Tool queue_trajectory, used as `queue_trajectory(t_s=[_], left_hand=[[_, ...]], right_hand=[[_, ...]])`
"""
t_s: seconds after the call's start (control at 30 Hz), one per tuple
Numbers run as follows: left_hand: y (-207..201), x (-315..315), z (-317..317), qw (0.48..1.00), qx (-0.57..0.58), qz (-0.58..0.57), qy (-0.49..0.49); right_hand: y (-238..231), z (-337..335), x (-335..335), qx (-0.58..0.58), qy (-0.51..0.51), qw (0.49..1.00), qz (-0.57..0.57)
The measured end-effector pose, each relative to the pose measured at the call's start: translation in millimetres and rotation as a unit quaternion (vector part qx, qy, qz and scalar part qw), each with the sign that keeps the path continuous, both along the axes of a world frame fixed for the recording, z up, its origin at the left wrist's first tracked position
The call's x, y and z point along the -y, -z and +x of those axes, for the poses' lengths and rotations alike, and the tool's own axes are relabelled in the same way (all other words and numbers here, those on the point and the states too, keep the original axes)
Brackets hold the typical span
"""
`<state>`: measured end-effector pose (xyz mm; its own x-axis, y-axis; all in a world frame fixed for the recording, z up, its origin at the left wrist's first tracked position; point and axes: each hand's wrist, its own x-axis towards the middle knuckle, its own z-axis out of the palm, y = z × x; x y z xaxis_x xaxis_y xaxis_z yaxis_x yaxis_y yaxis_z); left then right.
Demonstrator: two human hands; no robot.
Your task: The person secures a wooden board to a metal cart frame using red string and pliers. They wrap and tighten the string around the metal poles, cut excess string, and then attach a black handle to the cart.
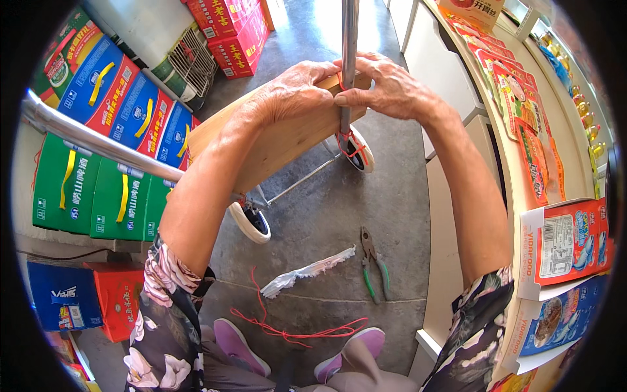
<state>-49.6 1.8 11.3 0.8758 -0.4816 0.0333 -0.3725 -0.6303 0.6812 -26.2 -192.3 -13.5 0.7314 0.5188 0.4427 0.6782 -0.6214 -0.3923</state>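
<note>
A wooden board (274,140) lies tilted along the frame of a small wheeled cart, against an upright metal pole (349,39). Red cord (341,81) loops round the pole at the board's upper end. My left hand (294,95) is closed over the board's edge, its thumb near the cord. From the other side my right hand (385,88) closes round the pole and cord, thumb against the pole. Some fingertips are hidden behind the pole and board. Lower down, more red cord is tied beside a white-rimmed wheel (363,159).
On the grey floor lie green-handled pliers (374,264), a torn white strip (307,271) and loose red cord (287,333), near my purple shoes. Drink cartons (124,189) stack up at left, beside a second metal bar (111,140). A counter with snack packets (522,98) runs along the right.
</note>
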Motion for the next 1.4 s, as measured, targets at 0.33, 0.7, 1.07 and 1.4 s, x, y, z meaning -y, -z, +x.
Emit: queue_trajectory(t_s=[0.33, 0.7, 1.07, 1.4], left_hand=[[-8, 7, -12, 0.974, 0.124, 0.176, -0.065], [4, 9, -19, 0.962, 0.13, 0.23, -0.072], [7, 3, -22, 0.955, 0.165, 0.229, -0.093], [5, 2, -23, 0.953, 0.173, 0.231, -0.086]], right_hand=[[-46, 12, -13, -0.256, -0.029, 0.944, -0.207], [-48, -2, -13, -0.153, -0.01, 0.958, -0.244], [-47, -11, -15, -0.08, -0.032, 0.976, -0.202], [-21, -12, -8, 0.0, -0.072, 0.99, -0.122]])
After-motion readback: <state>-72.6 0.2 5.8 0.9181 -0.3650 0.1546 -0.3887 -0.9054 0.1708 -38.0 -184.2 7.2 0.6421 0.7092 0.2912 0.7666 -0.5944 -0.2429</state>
